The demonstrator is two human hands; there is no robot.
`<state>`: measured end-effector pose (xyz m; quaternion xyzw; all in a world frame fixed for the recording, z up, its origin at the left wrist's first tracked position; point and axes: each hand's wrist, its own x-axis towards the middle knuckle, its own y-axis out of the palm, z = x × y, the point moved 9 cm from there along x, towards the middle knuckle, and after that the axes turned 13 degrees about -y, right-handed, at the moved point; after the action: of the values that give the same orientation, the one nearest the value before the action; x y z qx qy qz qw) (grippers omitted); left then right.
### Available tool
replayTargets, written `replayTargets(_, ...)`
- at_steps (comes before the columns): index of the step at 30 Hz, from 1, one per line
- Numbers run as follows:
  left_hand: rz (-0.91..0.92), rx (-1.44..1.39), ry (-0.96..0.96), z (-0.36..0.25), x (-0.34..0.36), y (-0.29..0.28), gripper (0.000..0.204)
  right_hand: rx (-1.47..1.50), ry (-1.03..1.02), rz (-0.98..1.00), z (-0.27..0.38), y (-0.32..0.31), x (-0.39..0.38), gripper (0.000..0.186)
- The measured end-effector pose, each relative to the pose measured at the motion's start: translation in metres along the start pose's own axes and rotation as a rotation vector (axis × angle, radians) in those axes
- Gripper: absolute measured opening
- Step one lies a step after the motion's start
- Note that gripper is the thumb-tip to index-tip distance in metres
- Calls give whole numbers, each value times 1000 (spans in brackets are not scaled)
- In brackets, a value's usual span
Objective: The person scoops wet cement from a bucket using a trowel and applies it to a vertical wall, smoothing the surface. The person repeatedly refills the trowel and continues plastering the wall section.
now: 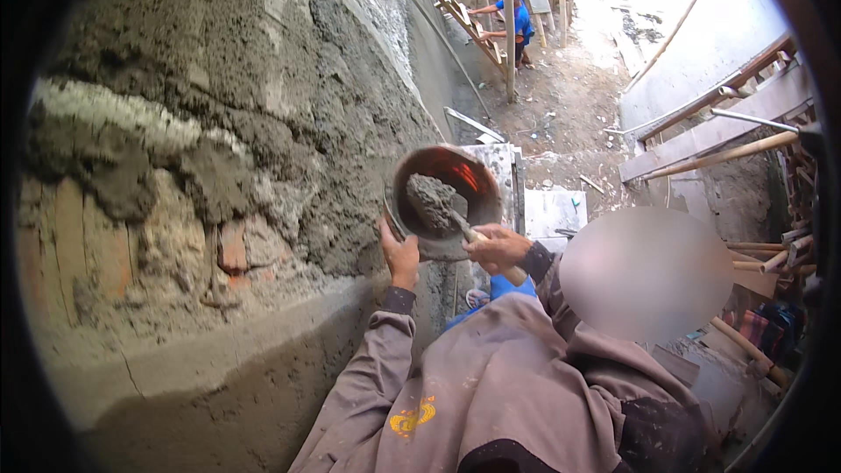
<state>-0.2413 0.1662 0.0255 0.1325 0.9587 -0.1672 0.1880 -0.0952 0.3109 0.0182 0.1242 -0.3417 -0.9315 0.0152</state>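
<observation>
My left hand point(399, 254) grips the left side of a round, scuffed bowl point(405, 158), orange inside, held beside the plastered wall. My right hand point(496, 250) is closed on the wooden handle of a trowel point(515, 273). The trowel's blade is inside the bowl under a lump of grey wet mortar point(429, 197). At left the wall point(175, 61) carries rough, lumpy grey plaster, with red brick point(233, 250) exposed lower down above a smoother band point(175, 350). A blurred oval at lower right hides part of the view.
Below is a dirt floor point(561, 96) with pale boards point(547, 210). A person in blue point(517, 26) stands at the back by a wooden ladder-like frame point(464, 17) and upright poles point(510, 61). Bamboo poles and planks point(710, 144) crowd the right side.
</observation>
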Motion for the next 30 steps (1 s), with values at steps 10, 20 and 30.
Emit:
replayTargets(10,-5,-179,-422,90,44,4,76,152,-257,-251,124,-97,46,21)
replayTargets(20,-125,-99,-505,78,-18,-23,79,-672,-520,-1173,204,-182,312,38)
replayTargets(30,-196,-159,-536,68,-27,-26,87,-370,-499,-724,179,-151,383,24)
